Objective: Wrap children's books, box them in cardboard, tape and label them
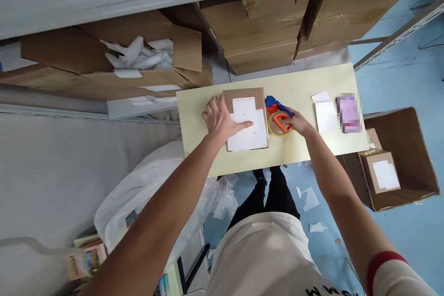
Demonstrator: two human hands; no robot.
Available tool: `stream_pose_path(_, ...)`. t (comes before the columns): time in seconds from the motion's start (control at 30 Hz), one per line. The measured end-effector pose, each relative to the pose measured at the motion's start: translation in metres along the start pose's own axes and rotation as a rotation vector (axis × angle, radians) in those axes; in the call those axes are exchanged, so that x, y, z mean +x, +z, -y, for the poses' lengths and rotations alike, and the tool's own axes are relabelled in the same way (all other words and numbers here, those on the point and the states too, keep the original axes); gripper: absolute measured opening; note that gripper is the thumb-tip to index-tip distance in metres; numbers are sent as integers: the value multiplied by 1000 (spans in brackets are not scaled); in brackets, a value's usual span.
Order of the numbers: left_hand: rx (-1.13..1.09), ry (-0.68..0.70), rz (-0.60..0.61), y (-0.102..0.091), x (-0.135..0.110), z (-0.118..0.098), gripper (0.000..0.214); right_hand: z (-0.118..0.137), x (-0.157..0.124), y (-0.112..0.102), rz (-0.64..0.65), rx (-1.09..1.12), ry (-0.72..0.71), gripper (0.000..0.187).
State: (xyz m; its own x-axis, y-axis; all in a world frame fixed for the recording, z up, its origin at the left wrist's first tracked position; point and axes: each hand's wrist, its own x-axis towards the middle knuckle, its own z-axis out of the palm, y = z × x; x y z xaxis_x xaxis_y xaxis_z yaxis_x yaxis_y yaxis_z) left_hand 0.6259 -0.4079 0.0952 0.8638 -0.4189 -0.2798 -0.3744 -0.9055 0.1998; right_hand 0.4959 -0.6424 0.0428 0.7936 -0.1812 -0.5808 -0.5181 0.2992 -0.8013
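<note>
A brown cardboard box (243, 94) with white paper labels (244, 132) on its top lies on the pale yellow table (194, 125). My left hand (220, 118) rests on the box's left side, fingers spread and the thumb reaching across the labels. Just right of the box, my right hand (297, 121) grips a tape dispenser (279, 120) with a blue and orange body and a roll of yellowish tape. Farther right on the table are white paper sheets (325, 116) and a pink-purple item (349, 113) that is blurred out.
A large open carton (412, 148) holding a smaller labelled box (381, 173) stands right of the table. Behind are shelved cartons (263, 27) and an open box of white paper (142, 55). A white plastic bag (138, 185) sits lower left; paper scraps (310, 199) litter the blue floor.
</note>
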Motion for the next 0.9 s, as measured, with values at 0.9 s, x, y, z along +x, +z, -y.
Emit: stream_pose_path(0.9, -22, -149, -21, 15, -20, 10, 126, -43, -62, 6, -167, -22, -8, 75)
